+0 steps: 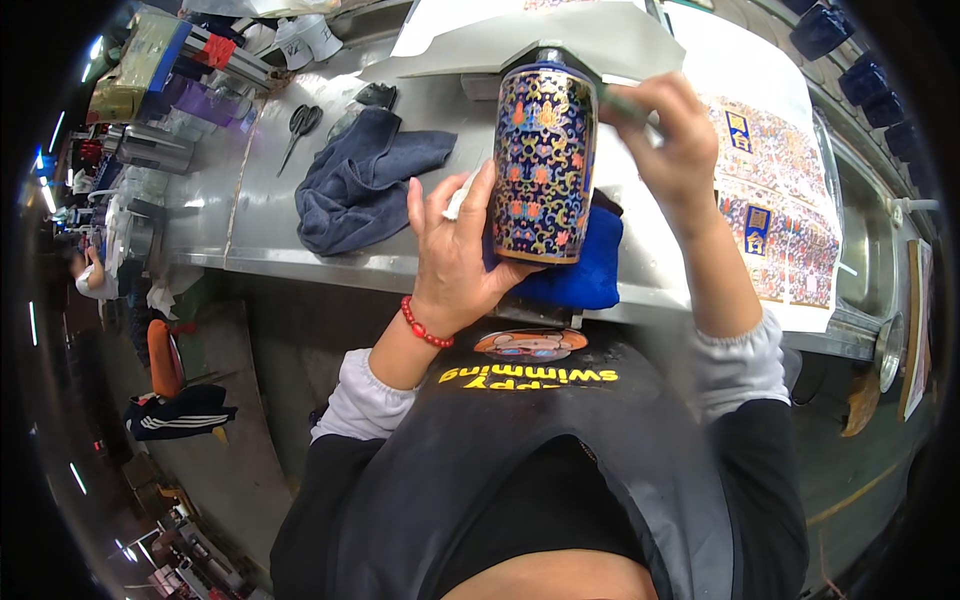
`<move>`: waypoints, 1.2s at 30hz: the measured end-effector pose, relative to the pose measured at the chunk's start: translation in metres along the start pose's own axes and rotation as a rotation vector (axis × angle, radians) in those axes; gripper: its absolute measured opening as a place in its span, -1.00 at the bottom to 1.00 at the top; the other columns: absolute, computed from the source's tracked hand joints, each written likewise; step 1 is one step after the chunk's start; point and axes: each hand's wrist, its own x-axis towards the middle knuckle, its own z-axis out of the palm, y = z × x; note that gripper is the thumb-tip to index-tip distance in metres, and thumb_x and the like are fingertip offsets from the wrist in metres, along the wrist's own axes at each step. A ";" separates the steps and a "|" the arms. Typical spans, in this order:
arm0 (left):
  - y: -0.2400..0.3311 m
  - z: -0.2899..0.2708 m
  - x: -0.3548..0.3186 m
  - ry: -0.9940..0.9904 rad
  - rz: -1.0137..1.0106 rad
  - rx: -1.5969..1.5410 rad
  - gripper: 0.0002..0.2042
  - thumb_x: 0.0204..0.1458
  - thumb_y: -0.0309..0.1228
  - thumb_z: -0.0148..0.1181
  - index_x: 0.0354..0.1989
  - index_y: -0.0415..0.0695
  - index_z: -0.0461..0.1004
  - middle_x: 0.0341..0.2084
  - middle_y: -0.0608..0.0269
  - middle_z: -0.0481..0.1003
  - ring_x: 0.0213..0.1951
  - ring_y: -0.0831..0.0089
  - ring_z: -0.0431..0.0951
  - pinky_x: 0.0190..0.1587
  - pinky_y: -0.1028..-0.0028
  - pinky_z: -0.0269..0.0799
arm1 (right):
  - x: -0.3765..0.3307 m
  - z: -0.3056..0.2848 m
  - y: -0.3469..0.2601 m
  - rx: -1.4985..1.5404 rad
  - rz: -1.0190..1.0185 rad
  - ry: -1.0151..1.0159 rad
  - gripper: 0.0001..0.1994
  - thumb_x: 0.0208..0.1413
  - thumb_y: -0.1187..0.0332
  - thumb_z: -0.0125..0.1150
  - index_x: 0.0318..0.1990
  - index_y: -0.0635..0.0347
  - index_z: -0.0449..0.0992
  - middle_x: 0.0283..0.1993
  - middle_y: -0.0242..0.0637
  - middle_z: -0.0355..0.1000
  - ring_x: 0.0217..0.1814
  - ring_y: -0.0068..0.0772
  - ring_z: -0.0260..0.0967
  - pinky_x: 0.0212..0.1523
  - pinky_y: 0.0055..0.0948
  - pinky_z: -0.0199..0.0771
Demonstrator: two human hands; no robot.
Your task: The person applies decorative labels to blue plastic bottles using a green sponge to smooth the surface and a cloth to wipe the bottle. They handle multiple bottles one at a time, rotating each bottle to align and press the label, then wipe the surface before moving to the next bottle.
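A dark blue ceramic bottle with a dense gold, red and blue floral pattern and a short neck stands before me, tilted away. My left hand steadies its lower left side, the thumb under the base; a white wrap shows at its fingers. At the bottle's upper right, my right hand is closed around a dark green strip-like tool, partly smeared by motion. The tool's far end is hard to make out. Beneath the bottle lies a bright blue folded cloth.
Left of the bottle, a grey-blue towel lies crumpled on the metal table, with black scissors beyond. Printed floral sheets cover the right side, next to a steel sink. Dark blue bottles stand at the far right.
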 end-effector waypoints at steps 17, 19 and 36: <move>-0.005 -0.010 0.005 -0.063 0.058 0.051 0.02 -0.03 0.33 0.24 0.40 -0.32 0.25 0.08 0.06 0.52 0.30 -0.01 0.24 0.41 -0.27 -0.36 | -0.023 -0.006 -0.022 0.193 0.172 -0.057 -0.72 -0.01 0.59 0.42 -0.10 0.22 0.66 -0.34 -0.34 0.46 -0.35 -0.52 0.38 -0.37 -0.52 0.35; -0.001 -0.018 0.008 -0.041 0.104 0.162 0.01 -0.09 0.31 0.30 0.39 -0.27 0.28 0.02 0.11 0.55 0.31 0.01 0.23 0.41 -0.26 -0.39 | -0.028 -0.007 -0.026 -0.056 -0.150 -0.129 -0.60 -0.16 0.62 0.41 -0.07 0.19 0.63 -0.33 -0.30 0.43 -0.33 -0.30 0.44 -0.32 -0.34 0.45; 0.012 -0.010 -0.037 0.101 0.294 0.095 -0.55 0.21 0.05 0.18 0.08 0.01 0.64 0.04 0.15 0.60 0.28 0.08 0.29 0.48 -0.16 -0.35 | -0.106 -0.006 -0.028 0.578 0.668 -0.132 -0.85 0.27 0.38 0.32 -0.11 0.25 0.59 -0.34 -0.45 0.57 -0.33 -0.75 0.43 -0.34 -0.67 0.42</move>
